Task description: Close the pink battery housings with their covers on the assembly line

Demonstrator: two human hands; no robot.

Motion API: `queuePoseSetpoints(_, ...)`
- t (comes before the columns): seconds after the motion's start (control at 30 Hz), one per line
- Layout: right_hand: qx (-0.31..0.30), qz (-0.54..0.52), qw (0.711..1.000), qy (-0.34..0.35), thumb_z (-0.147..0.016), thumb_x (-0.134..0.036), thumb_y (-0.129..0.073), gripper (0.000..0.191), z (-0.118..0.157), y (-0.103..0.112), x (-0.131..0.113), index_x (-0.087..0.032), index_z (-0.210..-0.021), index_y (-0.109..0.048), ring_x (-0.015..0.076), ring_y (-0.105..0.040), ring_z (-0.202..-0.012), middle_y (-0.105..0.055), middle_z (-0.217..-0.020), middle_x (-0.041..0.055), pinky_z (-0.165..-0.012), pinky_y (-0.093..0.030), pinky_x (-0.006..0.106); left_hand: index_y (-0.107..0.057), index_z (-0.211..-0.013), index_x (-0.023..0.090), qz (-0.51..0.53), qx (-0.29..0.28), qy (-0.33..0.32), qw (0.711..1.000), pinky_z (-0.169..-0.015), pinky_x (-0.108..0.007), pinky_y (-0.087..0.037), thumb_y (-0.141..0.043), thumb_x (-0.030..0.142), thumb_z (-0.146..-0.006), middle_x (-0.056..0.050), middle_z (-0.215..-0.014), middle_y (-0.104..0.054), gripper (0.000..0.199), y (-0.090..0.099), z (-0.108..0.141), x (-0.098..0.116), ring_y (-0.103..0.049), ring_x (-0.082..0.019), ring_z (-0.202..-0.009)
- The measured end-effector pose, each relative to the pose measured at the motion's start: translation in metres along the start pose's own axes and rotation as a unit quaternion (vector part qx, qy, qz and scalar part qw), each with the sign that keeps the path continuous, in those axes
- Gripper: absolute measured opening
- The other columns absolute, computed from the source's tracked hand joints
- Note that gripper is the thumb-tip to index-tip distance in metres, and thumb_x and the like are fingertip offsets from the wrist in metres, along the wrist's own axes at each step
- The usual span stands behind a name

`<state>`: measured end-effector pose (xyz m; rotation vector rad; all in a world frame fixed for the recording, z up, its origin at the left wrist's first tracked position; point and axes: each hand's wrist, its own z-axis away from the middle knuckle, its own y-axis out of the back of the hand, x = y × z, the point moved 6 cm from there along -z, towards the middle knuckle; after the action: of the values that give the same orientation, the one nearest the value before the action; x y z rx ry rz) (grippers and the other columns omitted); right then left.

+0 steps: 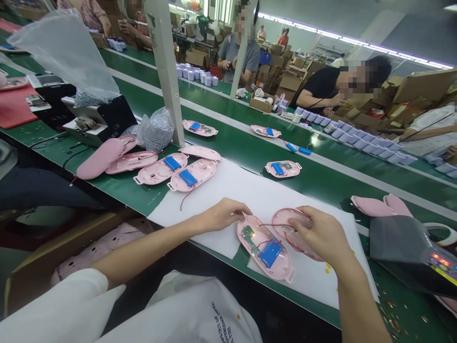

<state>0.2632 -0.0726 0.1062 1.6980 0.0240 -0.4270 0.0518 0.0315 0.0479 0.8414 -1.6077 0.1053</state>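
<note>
A pink plastic casing half [263,230] lies slanted in front of me, open side up. Inside it are a green circuit board [249,233] and a blue battery pack [270,253]. My left hand [225,214] is closed, with thumb and fingers pinching the far end of that half. In my right hand [323,232] is a second pink casing half [285,219], tilted beside the first, thumb on its inside and fingers around its rim. Thin red wires [274,225] run between the two halves.
A white foam sheet [232,181] covers part of the green bench. Several pink halves with batteries [186,178] lie left and on the belt [228,128]. A bag of screws [157,128] stands by a post [164,71]; a grey device [410,247] is at right. Co-workers sit opposite.
</note>
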Motion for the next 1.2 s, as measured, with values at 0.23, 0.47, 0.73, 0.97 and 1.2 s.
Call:
queuePoseSetpoints(0.23,-0.034,0.061,0.997,0.025,-0.085,-0.029,-0.050,0.023,-0.008,-0.025,-0.029,-0.022,-0.096,-0.069,0.0199,-0.062,-0.084,-0.068,-0.103,0.0033,-0.065,-0.041,0.029,-0.071,-0.106,0.016,-0.083,-0.025,-0.034,0.996,-0.083,-0.027,-0.051,-0.059,0.013,-0.089,-0.006,-0.100,-0.074,0.022,0.002,-0.001,0.009,-0.068,-0.017,-0.090)
queuePoseSetpoints(0.47,-0.033,0.078,0.996,0.021,-0.086,-0.026,-0.053,0.020,-0.010,-0.030,-0.032,-0.021,-0.095,-0.069,0.0192,-0.062,-0.085,-0.068,-0.103,0.0033,-0.066,-0.041,0.028,-0.072,-0.093,0.015,-0.045,-0.009,-0.068,0.997,-0.082,-0.026,-0.051,-0.060,0.019,-0.092,-0.006,-0.089,-0.073,0.013,-0.005,0.009,0.003,-0.067,-0.016,-0.082)
queuePoseSetpoints(0.73,-0.003,0.069,0.991,0.113,-0.086,-0.021,-0.045,0.026,-0.007,-0.040,-0.062,-0.022,-0.096,-0.069,0.0187,-0.060,-0.079,-0.067,-0.087,0.0028,-0.062,-0.036,0.028,-0.075,-0.090,0.018,-0.069,0.173,-0.113,0.976,-0.088,-0.032,-0.053,-0.063,0.028,-0.092,-0.010,-0.111,-0.063,0.016,-0.006,0.002,0.013,-0.063,-0.019,-0.097)
queuePoseSetpoints(0.97,0.034,-0.024,0.998,0.054,-0.089,-0.032,-0.042,0.030,-0.011,-0.033,-0.062,-0.024,-0.098,-0.070,0.0199,-0.063,-0.079,-0.070,-0.093,0.0026,-0.064,-0.039,0.029,-0.069,-0.084,0.017,0.034,0.189,-0.051,0.980,-0.078,-0.029,-0.053,-0.067,0.021,-0.086,-0.006,-0.097,-0.067,0.005,-0.018,-0.012,0.000,-0.064,-0.015,-0.081)
queuePoseSetpoints(1.2,-0.002,-0.059,0.998,0.027,-0.081,-0.042,-0.051,0.027,-0.017,-0.043,-0.054,-0.024,-0.090,-0.069,0.0206,-0.061,-0.076,-0.069,-0.086,0.0020,-0.064,-0.039,0.029,-0.049,-0.092,0.018,0.176,0.151,0.072,0.970,-0.057,-0.022,-0.046,-0.075,0.033,-0.075,0.001,-0.084,-0.060,0.034,-0.022,-0.015,-0.020,-0.061,-0.011,-0.064)
